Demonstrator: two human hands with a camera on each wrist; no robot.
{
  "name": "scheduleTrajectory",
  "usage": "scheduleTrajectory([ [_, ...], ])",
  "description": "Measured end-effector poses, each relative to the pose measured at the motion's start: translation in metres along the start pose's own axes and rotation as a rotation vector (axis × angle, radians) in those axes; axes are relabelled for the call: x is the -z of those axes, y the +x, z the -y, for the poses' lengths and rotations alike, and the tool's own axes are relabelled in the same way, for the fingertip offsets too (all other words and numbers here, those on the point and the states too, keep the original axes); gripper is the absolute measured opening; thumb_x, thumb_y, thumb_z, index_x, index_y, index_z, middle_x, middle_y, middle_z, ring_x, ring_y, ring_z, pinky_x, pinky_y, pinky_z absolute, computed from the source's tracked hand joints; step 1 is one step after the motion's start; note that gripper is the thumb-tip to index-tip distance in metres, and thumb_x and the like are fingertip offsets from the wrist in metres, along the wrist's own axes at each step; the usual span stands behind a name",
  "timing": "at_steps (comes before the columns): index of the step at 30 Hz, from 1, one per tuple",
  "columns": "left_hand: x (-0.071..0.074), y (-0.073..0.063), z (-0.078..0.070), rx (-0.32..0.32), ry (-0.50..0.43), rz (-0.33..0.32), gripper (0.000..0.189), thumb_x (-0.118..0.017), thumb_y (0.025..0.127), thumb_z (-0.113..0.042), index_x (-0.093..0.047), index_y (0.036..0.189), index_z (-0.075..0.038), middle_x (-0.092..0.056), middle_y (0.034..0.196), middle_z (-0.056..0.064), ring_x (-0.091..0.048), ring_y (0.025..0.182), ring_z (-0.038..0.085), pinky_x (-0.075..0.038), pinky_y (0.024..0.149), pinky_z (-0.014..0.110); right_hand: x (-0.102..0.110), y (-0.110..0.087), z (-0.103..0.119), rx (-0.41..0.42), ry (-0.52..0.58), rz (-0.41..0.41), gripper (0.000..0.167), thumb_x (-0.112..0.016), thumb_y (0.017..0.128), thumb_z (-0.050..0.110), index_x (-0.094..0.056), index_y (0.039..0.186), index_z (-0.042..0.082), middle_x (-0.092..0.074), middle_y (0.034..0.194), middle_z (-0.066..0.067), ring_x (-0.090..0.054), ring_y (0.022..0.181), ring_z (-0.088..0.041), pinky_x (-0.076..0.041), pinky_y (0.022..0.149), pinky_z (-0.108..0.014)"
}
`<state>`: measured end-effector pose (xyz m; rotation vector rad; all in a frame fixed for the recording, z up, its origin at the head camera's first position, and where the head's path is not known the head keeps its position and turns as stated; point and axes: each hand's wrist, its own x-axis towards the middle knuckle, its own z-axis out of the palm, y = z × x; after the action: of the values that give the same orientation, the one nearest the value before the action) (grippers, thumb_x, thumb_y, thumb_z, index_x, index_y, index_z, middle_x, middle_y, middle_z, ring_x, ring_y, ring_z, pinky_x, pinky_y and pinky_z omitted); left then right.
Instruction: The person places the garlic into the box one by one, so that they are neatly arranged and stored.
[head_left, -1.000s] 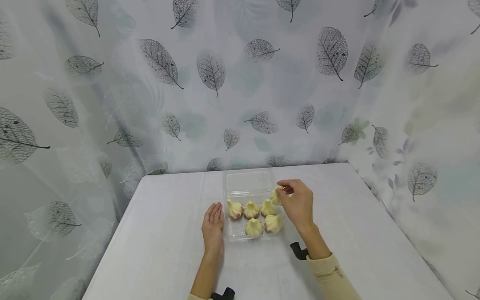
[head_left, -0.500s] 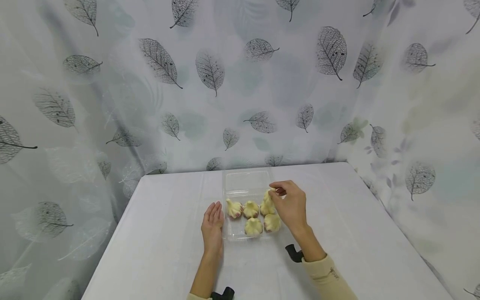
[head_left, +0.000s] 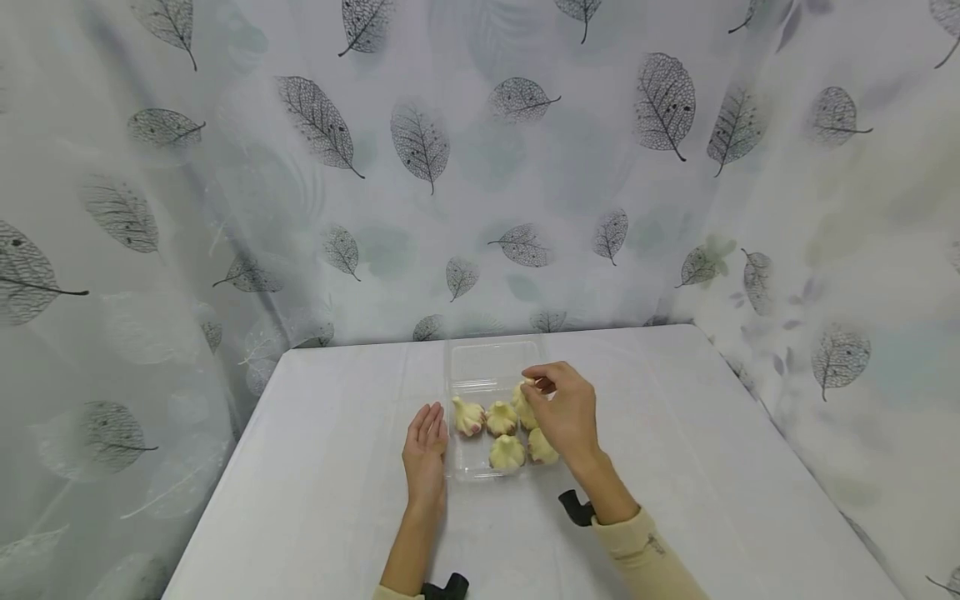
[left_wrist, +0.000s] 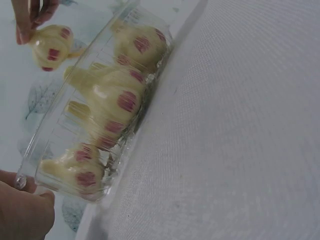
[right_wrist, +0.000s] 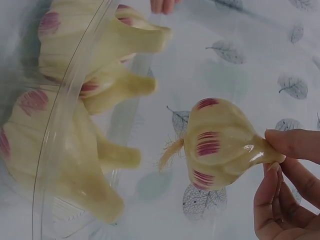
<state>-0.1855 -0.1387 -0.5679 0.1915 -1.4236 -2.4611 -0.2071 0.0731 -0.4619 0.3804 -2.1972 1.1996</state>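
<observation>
My right hand (head_left: 566,414) pinches a garlic bulb (right_wrist: 216,145) by its stem between thumb and fingers. The bulb hangs root end down above the clear plastic box (head_left: 472,462), with purple patches and a tuft of roots in the right wrist view. Several more garlic bulbs (head_left: 507,453) sit in the box, stems mostly upward; the held one overlaps one of them in the head view. My left hand (head_left: 426,457) lies along the box's left side with its fingers straight, and in the left wrist view its thumb is right at the box's corner.
The box's clear lid (head_left: 495,362) is folded back toward the far edge of the white-covered table (head_left: 337,467). A leaf-patterned curtain (head_left: 480,167) surrounds the table at the back and sides. Black wrist mounts (head_left: 576,507) stick out from both wrists.
My right hand has moved left over the box with the garlic bulb, from its right side toward the middle. The left hand and the box have stayed in place.
</observation>
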Motion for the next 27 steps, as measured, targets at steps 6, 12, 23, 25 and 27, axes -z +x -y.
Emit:
scheduleTrajectory([
  [6,0.000,0.000,0.001,0.003,0.009,-0.001,0.058,-0.041,0.101,0.019,-0.031,0.157,0.006,-0.039,0.161,0.022,-0.034,0.153,0.032,-0.038,0.122,0.029,-0.006,-0.002,0.004,-0.002,0.031,0.010,0.018,-0.086,0.082,-0.003,-0.079,0.098,0.005,-0.073,0.094,-0.006,-0.068,0.079,-0.020,-0.064,0.069,-0.041],
  [12,0.001,0.002,0.001,-0.002,0.010,0.000,0.057,-0.043,0.102,0.017,-0.030,0.157,0.007,-0.040,0.160,0.022,-0.035,0.152,0.032,-0.039,0.121,0.029,-0.014,-0.005,0.008,0.007,0.030,0.026,0.020,-0.087,0.081,-0.003,-0.080,0.098,0.006,-0.073,0.094,-0.004,-0.067,0.079,-0.016,-0.064,0.070,-0.035],
  [23,0.002,0.000,0.006,-0.011,-0.007,0.005,0.057,-0.042,0.102,0.018,-0.031,0.156,0.006,-0.039,0.160,0.023,-0.035,0.152,0.032,-0.038,0.122,0.030,-0.028,-0.013,0.013,0.039,0.044,0.053,0.021,-0.088,0.080,-0.003,-0.080,0.097,0.007,-0.073,0.093,-0.003,-0.068,0.079,-0.017,-0.063,0.070,-0.032],
  [25,0.002,0.000,0.006,-0.017,-0.005,0.007,0.057,-0.042,0.102,0.018,-0.031,0.156,0.007,-0.040,0.160,0.023,-0.036,0.152,0.032,-0.039,0.121,0.029,-0.031,-0.015,0.013,0.041,0.045,0.057,0.021,-0.088,0.079,-0.003,-0.080,0.096,0.007,-0.073,0.093,-0.002,-0.068,0.079,-0.017,-0.063,0.070,-0.030],
  [27,0.002,-0.001,0.006,-0.020,-0.005,0.007,0.057,-0.042,0.102,0.018,-0.031,0.156,0.007,-0.040,0.160,0.023,-0.036,0.152,0.032,-0.039,0.121,0.028,-0.033,-0.017,0.014,0.040,0.045,0.062,0.021,-0.088,0.079,-0.003,-0.080,0.096,0.008,-0.073,0.093,-0.002,-0.068,0.079,-0.016,-0.063,0.070,-0.029],
])
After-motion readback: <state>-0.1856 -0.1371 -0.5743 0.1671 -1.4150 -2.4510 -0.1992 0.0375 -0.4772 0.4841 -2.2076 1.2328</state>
